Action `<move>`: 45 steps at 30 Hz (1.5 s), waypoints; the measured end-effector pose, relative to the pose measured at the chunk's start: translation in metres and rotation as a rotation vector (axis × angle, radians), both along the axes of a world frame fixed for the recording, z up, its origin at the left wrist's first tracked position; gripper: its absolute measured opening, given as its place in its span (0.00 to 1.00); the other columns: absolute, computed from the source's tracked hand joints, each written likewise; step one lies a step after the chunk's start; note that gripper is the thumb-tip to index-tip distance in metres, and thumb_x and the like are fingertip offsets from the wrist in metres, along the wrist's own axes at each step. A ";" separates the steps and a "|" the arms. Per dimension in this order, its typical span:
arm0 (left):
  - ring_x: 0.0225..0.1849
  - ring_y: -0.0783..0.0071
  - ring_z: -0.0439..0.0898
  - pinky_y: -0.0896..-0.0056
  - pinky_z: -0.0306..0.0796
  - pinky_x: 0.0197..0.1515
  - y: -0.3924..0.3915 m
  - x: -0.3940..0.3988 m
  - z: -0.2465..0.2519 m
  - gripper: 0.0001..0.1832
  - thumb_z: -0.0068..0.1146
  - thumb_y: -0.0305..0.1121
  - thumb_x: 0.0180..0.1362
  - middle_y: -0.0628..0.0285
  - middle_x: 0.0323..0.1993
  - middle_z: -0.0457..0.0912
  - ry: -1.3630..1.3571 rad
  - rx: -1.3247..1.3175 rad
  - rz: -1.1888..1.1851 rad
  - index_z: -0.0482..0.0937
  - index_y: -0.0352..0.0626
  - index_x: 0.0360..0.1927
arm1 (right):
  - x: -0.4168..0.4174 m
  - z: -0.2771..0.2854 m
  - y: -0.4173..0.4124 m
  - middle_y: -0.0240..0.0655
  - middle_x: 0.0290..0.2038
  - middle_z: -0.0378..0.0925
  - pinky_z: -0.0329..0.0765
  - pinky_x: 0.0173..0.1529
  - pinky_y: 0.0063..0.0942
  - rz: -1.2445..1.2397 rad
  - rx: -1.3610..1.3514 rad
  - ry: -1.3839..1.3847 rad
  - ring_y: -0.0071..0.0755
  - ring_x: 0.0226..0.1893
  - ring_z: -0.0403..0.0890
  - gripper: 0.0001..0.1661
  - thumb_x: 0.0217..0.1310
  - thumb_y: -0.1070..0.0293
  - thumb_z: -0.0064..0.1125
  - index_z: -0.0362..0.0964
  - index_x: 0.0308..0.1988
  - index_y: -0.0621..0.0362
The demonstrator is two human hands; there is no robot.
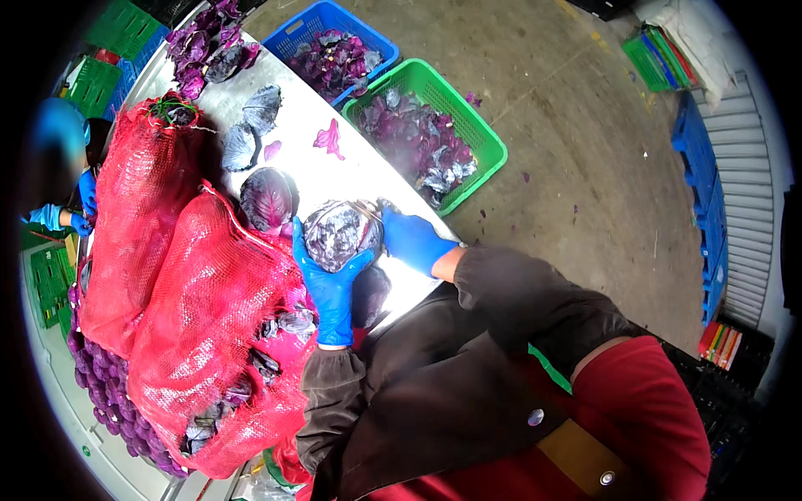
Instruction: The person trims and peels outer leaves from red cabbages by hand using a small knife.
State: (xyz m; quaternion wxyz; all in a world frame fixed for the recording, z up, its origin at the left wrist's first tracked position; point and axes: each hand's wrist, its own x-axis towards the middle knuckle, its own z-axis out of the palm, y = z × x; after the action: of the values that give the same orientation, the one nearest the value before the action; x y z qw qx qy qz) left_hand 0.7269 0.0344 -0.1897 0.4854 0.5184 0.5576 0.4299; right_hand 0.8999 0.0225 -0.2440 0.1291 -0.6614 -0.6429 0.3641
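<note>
On the metal table (357, 172) a red cabbage (338, 235) rests in my left hand (329, 275), which wears a blue glove and cups it from below and the left. My right hand (410, 238), also gloved, is at the cabbage's right side with its fingers curled; whether it grips a tool there I cannot tell. Another red cabbage (269, 199) lies just to the upper left, and a dark cabbage leaf or head (371, 294) is partly hidden below my left hand. Loose outer leaves (239, 147) and a purple leaf scrap (328, 139) lie farther up the table.
Red mesh sacks (200, 282) of cabbage fill the left side. A blue crate (376, 44) and a green crate (492, 166) with leaves stand beyond the table's right edge. Leaves are heaped (207, 50) at the far end. A co-worker's gloved hands (81, 222) are at the far left.
</note>
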 end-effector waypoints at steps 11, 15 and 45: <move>0.71 0.49 0.58 0.53 0.53 0.72 0.004 0.033 0.000 0.61 0.82 0.42 0.34 0.45 0.68 0.60 0.632 0.352 -0.094 0.56 0.34 0.70 | 0.040 0.053 -0.002 0.52 0.45 0.79 0.78 0.41 0.42 -0.037 0.251 0.133 0.54 0.37 0.83 0.39 0.60 0.73 0.53 0.57 0.70 0.41; 0.70 0.48 0.60 0.53 0.54 0.72 0.005 0.024 -0.008 0.61 0.83 0.41 0.32 0.45 0.67 0.61 0.451 0.309 -0.057 0.56 0.34 0.70 | 0.076 0.020 0.018 0.56 0.36 0.79 0.77 0.37 0.52 -0.236 0.119 0.168 0.60 0.33 0.81 0.37 0.64 0.64 0.50 0.53 0.71 0.32; 0.61 0.48 0.70 0.55 0.67 0.62 0.023 0.014 -0.005 0.60 0.82 0.48 0.32 0.43 0.61 0.69 0.549 0.203 -0.270 0.61 0.31 0.66 | 0.069 0.026 0.084 0.53 0.34 0.81 0.78 0.41 0.51 -0.152 -0.013 -0.019 0.60 0.36 0.83 0.20 0.65 0.53 0.52 0.75 0.45 0.58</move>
State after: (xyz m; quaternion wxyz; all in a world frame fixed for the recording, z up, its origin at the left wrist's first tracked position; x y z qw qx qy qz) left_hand 0.7407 0.0573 -0.1952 0.3153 0.7300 0.5481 0.2592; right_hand 0.9685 0.1061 -0.2180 0.1462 -0.7125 -0.5898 0.3510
